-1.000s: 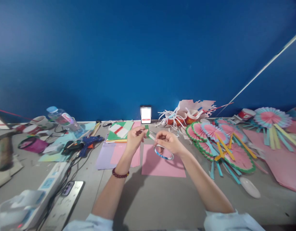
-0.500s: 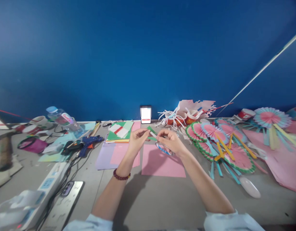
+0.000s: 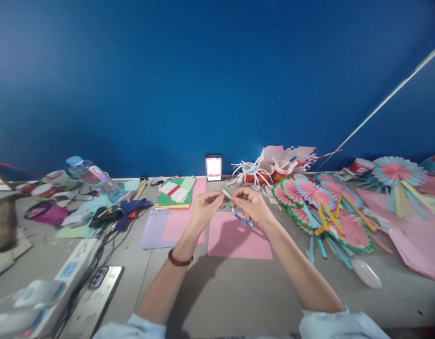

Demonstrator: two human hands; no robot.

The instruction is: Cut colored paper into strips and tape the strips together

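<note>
My left hand (image 3: pixel 207 209) and my right hand (image 3: pixel 251 205) are raised close together over the pink sheet (image 3: pixel 240 245), fingertips pinched. Between them is a small green paper piece (image 3: pixel 225 191) with a white strip (image 3: pixel 227 194) along it; my left fingers hold the paper. A blue-and-white ring (image 3: pixel 242 218), perhaps a tape roll, hangs below my right fingers, partly hidden by that hand. Its thumb and forefinger pinch near the end of the white strip.
Green and coloured papers (image 3: pixel 176 192) lie left, beyond a lilac sheet (image 3: pixel 152 231). A phone (image 3: pixel 213 168) stands by the wall. Paper fans (image 3: pixel 351 230) and cups (image 3: pixel 283 170) are right; a bottle (image 3: pixel 97 176), blue glue gun (image 3: pixel 127 212) and power strip (image 3: pixel 70 268) are left.
The green paper piece and white strip have turned slightly and shifted between my fingertips. My left hand has moved a little right, closer to my right hand.
</note>
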